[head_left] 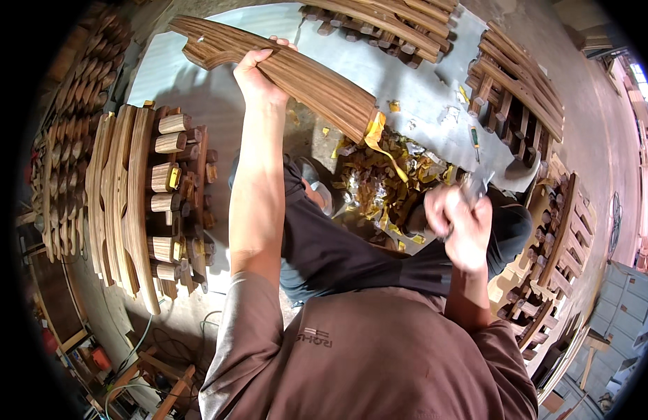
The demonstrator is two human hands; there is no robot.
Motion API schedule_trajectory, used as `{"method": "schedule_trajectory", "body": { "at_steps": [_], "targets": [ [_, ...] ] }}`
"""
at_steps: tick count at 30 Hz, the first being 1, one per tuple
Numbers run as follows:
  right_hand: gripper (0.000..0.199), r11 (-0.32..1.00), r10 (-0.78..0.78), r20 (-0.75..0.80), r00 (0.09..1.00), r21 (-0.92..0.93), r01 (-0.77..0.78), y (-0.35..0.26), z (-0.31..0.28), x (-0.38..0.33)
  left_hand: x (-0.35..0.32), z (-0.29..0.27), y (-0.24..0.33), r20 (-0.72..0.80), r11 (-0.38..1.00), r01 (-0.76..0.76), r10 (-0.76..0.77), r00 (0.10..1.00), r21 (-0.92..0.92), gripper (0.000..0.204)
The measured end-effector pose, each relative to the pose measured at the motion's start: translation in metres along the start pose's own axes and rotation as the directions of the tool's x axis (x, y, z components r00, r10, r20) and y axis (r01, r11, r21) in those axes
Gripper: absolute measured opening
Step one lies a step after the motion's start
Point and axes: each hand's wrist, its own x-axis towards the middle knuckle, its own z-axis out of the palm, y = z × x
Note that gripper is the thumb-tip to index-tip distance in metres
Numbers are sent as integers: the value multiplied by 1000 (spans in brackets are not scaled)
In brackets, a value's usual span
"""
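Note:
My left hand (259,82) is closed around the middle of a long, shaped wooden piece (317,85) with dark stripes in its grain, holding it up at a slant. One end has a notched, curved outline. From the other end, lower and nearer to me, a strip of yellow tape (377,134) hangs loose. My right hand (462,225) is in a fist to the right, apart from the wood and smeared by motion. A grey metal-looking hand tool (477,185) sticks up out of it; blur hides its exact kind.
Below the wood lies a heap of yellow tape scraps (380,178). Stacked wooden frames stand at the left (138,203), far middle (401,24), far right (516,87) and near right (548,259). A green-handled screwdriver (474,137) lies on the pale sheet (415,94).

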Motion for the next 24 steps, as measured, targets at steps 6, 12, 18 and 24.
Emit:
{"method": "schedule_trajectory", "body": {
  "at_steps": [6, 12, 18, 24],
  "targets": [
    [25, 672, -218, -60, 974, -733, 105, 38, 7, 41, -3, 0, -7, -25, 996, 91, -91, 996, 4, 29],
    [12, 803, -249, -85, 965, -576, 156, 59, 23, 53, -2, 0, -15, -71, 994, 108, -106, 992, 34, 24],
    [9, 808, -400, -125, 908, -516, 285, 43, 23, 38, 4, -7, -15, -154, 956, 252, -229, 961, 150, 19],
    [8, 873, -422, -408, 810, -423, 242, 2, -11, 40, 10, -19, -1, -184, 947, 291, -265, 947, 136, 28]
  ]
}}
